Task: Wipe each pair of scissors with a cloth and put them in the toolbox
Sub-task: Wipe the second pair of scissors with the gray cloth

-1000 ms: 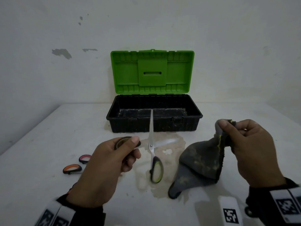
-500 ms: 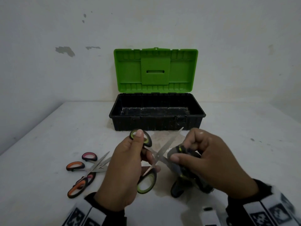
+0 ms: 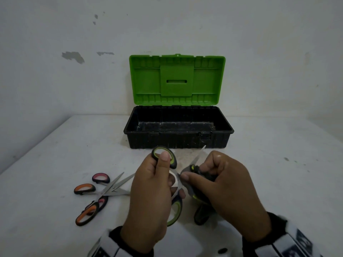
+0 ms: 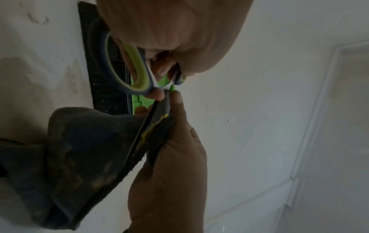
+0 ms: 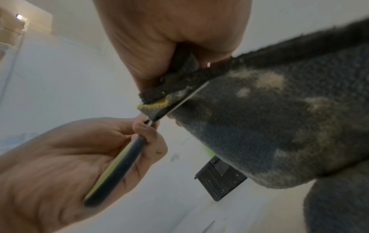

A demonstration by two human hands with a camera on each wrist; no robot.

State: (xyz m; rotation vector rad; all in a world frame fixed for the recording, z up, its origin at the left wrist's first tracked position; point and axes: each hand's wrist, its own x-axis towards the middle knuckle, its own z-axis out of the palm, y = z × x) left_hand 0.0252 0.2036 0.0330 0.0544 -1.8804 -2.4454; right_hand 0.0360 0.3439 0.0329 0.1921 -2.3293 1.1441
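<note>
My left hand (image 3: 154, 190) grips the green-handled scissors (image 3: 164, 156) by their handles, held above the table in front of the toolbox. My right hand (image 3: 222, 190) pinches the dark grey cloth (image 3: 201, 212) folded around one blade; the blade tip (image 3: 202, 149) sticks out past the fingers. In the left wrist view the cloth (image 4: 89, 149) wraps the blade below the green handle loop (image 4: 137, 74). In the right wrist view the blade (image 5: 179, 102) runs into the cloth (image 5: 279, 118). The black toolbox (image 3: 178, 140) stands open, its green lid (image 3: 177, 80) upright.
Two more pairs of scissors lie on the table at the left: one with orange handles (image 3: 84, 189) and one with pink handles (image 3: 101, 178), their blades crossed. The white table (image 3: 55, 149) meets a white wall behind the toolbox.
A second ago my hands were apart, scissors in the left, cloth hanging from the right. They came together and the cloth now pinches the blade, nearer the pivot than before.
</note>
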